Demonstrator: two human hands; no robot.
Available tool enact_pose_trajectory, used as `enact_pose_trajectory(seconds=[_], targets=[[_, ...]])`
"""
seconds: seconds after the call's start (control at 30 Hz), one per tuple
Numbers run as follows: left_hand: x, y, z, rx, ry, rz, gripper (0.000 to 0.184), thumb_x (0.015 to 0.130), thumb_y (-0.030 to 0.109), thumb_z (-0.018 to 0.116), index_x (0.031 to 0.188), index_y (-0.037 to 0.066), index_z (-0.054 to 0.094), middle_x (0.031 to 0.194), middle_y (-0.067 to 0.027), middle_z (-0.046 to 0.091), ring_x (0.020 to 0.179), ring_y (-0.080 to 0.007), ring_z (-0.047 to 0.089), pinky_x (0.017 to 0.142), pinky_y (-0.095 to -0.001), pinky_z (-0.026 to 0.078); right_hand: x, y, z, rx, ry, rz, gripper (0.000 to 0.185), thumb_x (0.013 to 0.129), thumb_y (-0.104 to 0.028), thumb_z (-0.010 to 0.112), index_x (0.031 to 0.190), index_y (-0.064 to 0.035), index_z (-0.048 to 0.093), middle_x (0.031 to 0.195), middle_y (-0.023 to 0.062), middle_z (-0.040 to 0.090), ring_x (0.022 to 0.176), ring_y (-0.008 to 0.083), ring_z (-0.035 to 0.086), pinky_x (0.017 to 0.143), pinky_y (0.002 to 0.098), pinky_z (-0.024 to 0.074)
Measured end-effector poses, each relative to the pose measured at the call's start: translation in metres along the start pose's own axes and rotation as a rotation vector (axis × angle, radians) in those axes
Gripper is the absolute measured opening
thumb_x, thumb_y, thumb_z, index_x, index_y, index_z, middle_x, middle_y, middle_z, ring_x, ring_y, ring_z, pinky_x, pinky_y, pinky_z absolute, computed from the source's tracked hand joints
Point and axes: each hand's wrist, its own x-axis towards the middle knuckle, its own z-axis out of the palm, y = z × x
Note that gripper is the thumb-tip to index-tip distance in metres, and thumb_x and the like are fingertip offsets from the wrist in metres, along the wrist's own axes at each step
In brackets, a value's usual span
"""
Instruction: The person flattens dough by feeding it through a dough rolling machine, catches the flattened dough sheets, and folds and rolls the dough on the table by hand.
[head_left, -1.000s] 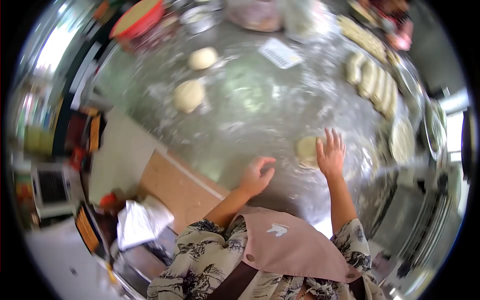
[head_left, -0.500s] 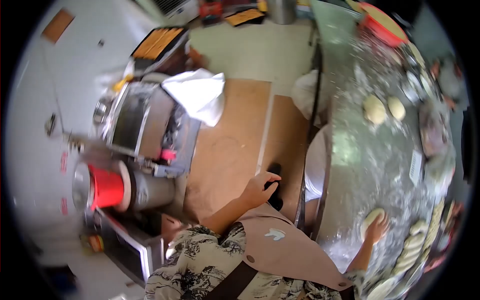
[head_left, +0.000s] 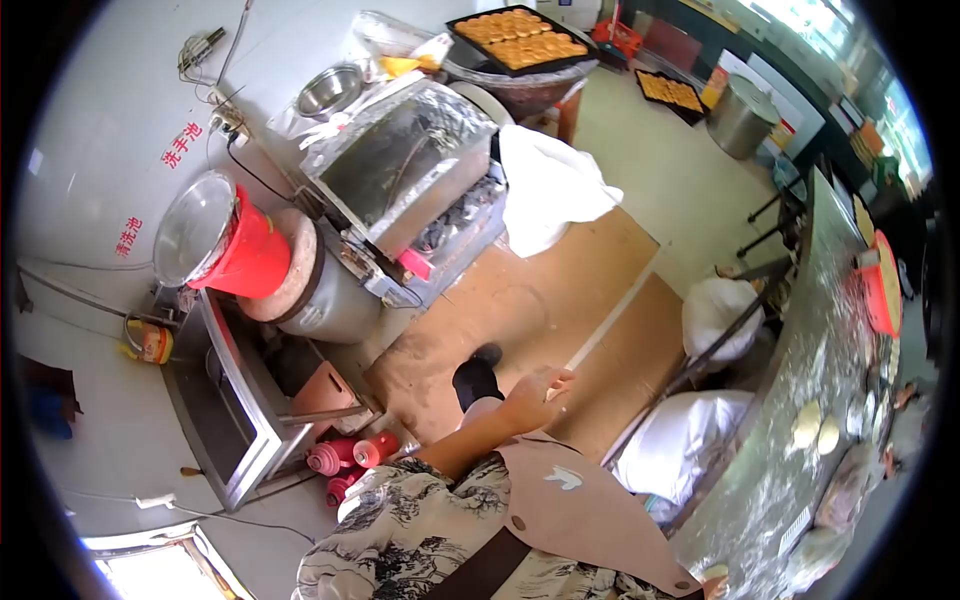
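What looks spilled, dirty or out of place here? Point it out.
White powder lies streaked over the tabletop, around the pale dough balls; it looks loose, though probably ordinary around dough. Dark smudges mar the brown floor covering by the dark shoe, standing out against its cleaner stretches. Nothing looks clearly broken.

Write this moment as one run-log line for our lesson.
left hand: loosely curled, above brown floor board; right hand: barely visible, grip unclear; two dough balls: side by side on worktable
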Motion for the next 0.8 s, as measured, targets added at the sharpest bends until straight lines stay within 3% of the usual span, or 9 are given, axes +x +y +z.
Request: enact_pose_trajectory(seconds=[0.17, 0.3, 0.47, 0.63, 0.67, 0.8], targets=[[0.067, -0.041, -0.098, 0.018, -0.014, -0.003, 0.032, 0.086, 0.020, 0.063, 0.113, 0.003, 0.061, 0.107, -0.0166, 0.063, 0.093, -0.0279, 0.064, 0.079, -0.0351, 0.051, -0.046, -0.152, -0.041, 0.098, -0.057, -0.103, 0.058, 0.095, -0.046, 0.044, 0.140, -0.0103, 0.039, 0.141, 0.0138, 0.041, 0.129, 0.0336, 0.040, 0.108, 0.0429, 0.0322], [0.116, -0.052, -0.175, 0.056, 0.007, -0.003, 0.032, 0.087, 0.022, 0.061, 0.112, 0.003, 0.062, 0.106, -0.0182, 0.063, 0.095, -0.0305, 0.063, 0.081, -0.0370, 0.050, -0.070, -0.216, -0.073, 0.086, -0.159, -0.070, 0.058, 0.095, -0.046, 0.045, 0.139, -0.0087, 0.040, 0.140, 0.0152, 0.042, 0.128, 0.0346, 0.041, 0.107, 0.0433, 0.0335], [0.159, -0.058, -0.195, 0.045, -0.093, 0.029, 0.030, 0.088, 0.022, 0.059, 0.111, 0.004, 0.062, 0.105, -0.0176, 0.063, 0.096, -0.0315, 0.062, 0.084, -0.0376, 0.049, -0.083, -0.202, -0.105, 0.077, -0.263, 0.063, 0.059, 0.094, -0.045, 0.047, 0.138, -0.0066, 0.041, 0.138, 0.0170, 0.044, 0.126, 0.0358, 0.043, 0.106, 0.0437, 0.0351], [0.181, -0.050, -0.163, -0.065, -0.282, 0.117, 0.027, 0.088, 0.021, 0.059, 0.109, 0.004, 0.062, 0.104, -0.0169, 0.064, 0.096, -0.0316, 0.062, 0.083, -0.0373, 0.048, -0.108, -0.160, -0.096, 0.094, -0.327, 0.226, 0.060, 0.093, -0.045, 0.049, 0.137, -0.0046, 0.042, 0.136, 0.0188, 0.045, 0.124, 0.0371, 0.044, 0.105, 0.0442, 0.0367], [0.183, -0.048, -0.155, -0.085, -0.315, 0.126, 0.026, 0.088, 0.020, 0.059, 0.109, 0.004, 0.062, 0.104, -0.0168, 0.064, 0.095, -0.0312, 0.062, 0.083, -0.0372, 0.049, -0.114, -0.148, -0.079, 0.154, -0.250, 0.292, 0.062, 0.090, -0.042, 0.055, 0.133, 0.0009, 0.045, 0.132, 0.0227, 0.047, 0.119, 0.0408, 0.047, 0.100, 0.0471, 0.0406], [0.187, -0.035, -0.117, -0.072, -0.434, 0.202, 0.024, 0.088, 0.019, 0.059, 0.106, 0.004, 0.062, 0.103, -0.0161, 0.065, 0.094, -0.0295, 0.062, 0.082, -0.0371, 0.049, -0.150, -0.132, -0.067, 0.150, -0.164, 0.230, 0.056, 0.091, -0.038, 0.054, 0.131, 0.0000, 0.047, 0.131, 0.0233, 0.048, 0.121, 0.0411, 0.046, 0.102, 0.0481, 0.0388]])
